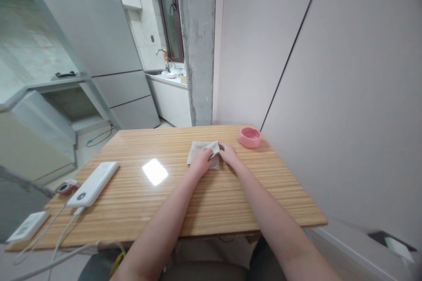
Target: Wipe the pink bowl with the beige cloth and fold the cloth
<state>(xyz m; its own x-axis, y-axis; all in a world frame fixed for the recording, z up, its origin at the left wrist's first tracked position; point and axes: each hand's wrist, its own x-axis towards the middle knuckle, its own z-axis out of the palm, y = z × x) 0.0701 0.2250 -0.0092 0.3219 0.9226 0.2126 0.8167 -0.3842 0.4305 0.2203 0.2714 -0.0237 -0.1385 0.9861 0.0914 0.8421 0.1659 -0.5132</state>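
A light grey folded cloth (197, 145) lies on the wooden table (178, 202), around the middle of its far half. My left hand (201, 161) rests over the cloth's front part, its fingers closed on a raised fold. At the cloth's right edge, my right hand (228, 153) has its fingers bent and pinched on the corner. Part of the cloth is hidden beneath my left hand. To the right of my right hand, apart from it, stands a pink angular bowl, like an ashtray (249, 137).
On the table's left side lie a white power bank (94, 184) with a cable plugged in, a reddish-brown tape roll (67, 188) and a small white box (28, 226). A pale wall (329, 96) borders the right. Beyond are a fridge (89, 22) and a sink (154, 72).
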